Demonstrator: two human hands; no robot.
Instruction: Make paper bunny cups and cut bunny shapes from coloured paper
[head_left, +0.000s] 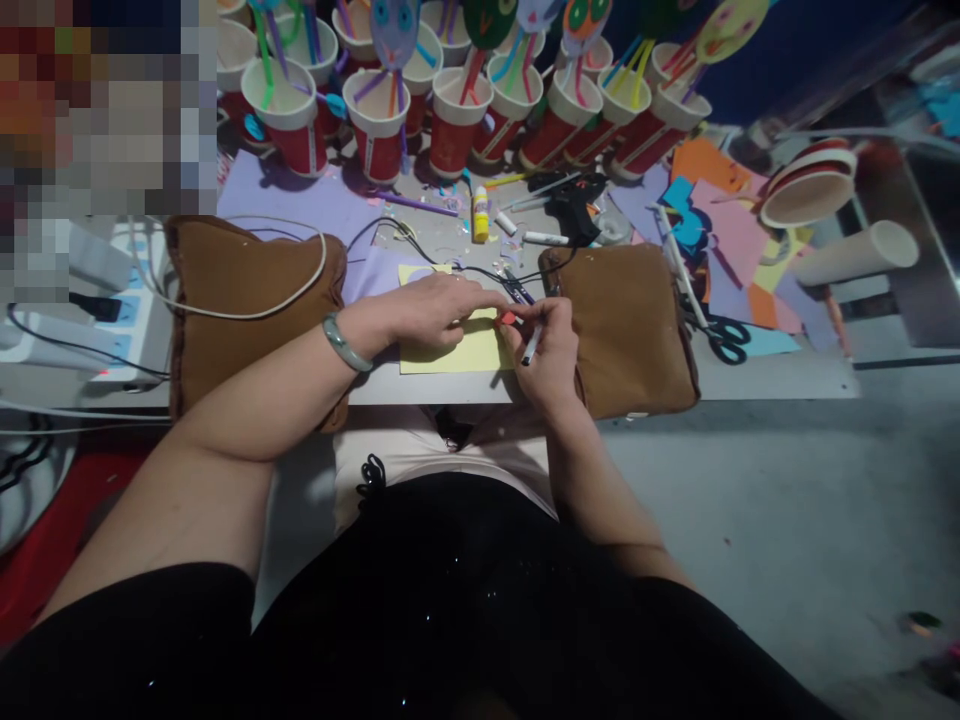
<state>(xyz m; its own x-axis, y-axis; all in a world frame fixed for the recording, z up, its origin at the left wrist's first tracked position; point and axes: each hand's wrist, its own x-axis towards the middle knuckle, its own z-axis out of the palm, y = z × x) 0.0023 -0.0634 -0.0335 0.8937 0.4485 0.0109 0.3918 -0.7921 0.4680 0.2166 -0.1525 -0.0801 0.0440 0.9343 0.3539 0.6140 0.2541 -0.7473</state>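
A sheet of yellow paper (427, 358) lies at the table's front edge. Across it rests my left hand (431, 305), a bangle at the wrist, its index finger stretched out towards a small red-orange piece (510, 318). My right hand (551, 345) is closed around a pen with a white barrel (532, 346), whose end points back towards me. Both hands' fingertips come close together at the red piece; whether the left one presses on it I cannot tell. The pen's tip is hidden by my fingers.
Brown cushions flank the hands, one left (247, 270) and one right (622, 320). Behind are a glue stick (481, 215), a black glue gun (574, 210) with its cable, and several red cups (379, 140) holding straws. Scissors (724, 338) and paper scraps (727, 230) lie right.
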